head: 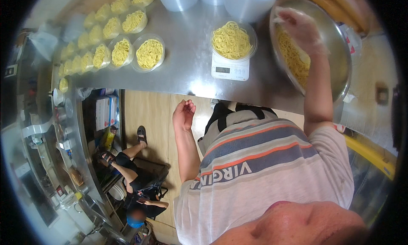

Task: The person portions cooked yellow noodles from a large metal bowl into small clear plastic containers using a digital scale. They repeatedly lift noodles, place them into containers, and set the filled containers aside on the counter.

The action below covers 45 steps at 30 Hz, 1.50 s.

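Note:
My right hand (299,30), in a thin clear plastic glove, is over a large steel bowl (339,57). Yellow noodles (288,54) lie inside the bowl, partly hidden by my hand and forearm. The gloved fingers are blurred, so whether they hold anything is unclear. My left hand (185,112) is bare and empty, its fingers loosely curled, just off the front edge of the steel table (188,63). Between the hands, a round clear plastic tub (254,46) heaped with noodles (232,40) rests on a white digital kitchen scale (231,73) with a lit display.
Rows of noodle-filled clear tubs (149,54) stand at the table's left. Large translucent containers (250,4) line the back. A side counter (84,149) holds assorted items. Below left, a person (137,184) sits on a chair. Cartons (106,111) fill a lower shelf.

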Available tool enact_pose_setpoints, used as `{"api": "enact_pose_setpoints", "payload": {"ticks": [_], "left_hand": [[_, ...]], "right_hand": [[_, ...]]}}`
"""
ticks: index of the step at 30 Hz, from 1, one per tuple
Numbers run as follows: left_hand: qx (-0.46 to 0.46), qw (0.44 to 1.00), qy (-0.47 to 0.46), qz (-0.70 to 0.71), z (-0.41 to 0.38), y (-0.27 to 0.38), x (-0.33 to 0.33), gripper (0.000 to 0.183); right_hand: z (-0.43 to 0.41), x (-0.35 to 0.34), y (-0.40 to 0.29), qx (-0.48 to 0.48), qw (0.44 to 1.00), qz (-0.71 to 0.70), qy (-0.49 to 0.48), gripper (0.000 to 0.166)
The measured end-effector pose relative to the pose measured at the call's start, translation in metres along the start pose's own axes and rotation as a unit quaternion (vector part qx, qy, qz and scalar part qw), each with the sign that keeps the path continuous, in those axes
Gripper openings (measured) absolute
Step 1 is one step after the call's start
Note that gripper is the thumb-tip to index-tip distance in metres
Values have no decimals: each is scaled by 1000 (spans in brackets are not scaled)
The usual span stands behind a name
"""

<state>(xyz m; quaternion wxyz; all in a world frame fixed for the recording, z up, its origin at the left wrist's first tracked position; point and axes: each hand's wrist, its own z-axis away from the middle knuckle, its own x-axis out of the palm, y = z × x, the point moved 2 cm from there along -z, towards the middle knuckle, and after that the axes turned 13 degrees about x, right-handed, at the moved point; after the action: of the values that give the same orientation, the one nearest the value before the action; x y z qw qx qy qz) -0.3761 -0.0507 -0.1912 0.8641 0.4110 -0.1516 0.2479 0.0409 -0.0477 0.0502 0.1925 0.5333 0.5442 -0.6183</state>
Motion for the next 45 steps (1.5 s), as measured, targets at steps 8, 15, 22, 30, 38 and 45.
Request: {"api": "enact_pose_setpoints", "payload": {"ticks": [8, 15, 22, 30, 38, 45], "left_hand": [[-3, 999, 1, -37, -5, -1, 10, 14], [-12, 999, -30, -36, -8, -5, 25, 12], [-15, 999, -26, -45, -8, -3, 24, 12], [-12, 999, -30, -19, -7, -3, 15, 11], [-34, 996, -77, 25, -18, -8, 2, 14], [-33, 997, -68, 5, -22, -9, 7, 14]], "right_hand": [[31, 5, 47, 158, 983, -88, -39, 25], [23, 36, 29, 27, 999, -13, -35, 24], [14, 76, -18, -14, 992, 68, -109, 25], [3, 143, -47, 39, 966, 151, -208, 38], [-12, 187, -18, 80, 971, 170, -146, 22], [-15, 184, -30, 126, 955, 161, -215, 25]]}}
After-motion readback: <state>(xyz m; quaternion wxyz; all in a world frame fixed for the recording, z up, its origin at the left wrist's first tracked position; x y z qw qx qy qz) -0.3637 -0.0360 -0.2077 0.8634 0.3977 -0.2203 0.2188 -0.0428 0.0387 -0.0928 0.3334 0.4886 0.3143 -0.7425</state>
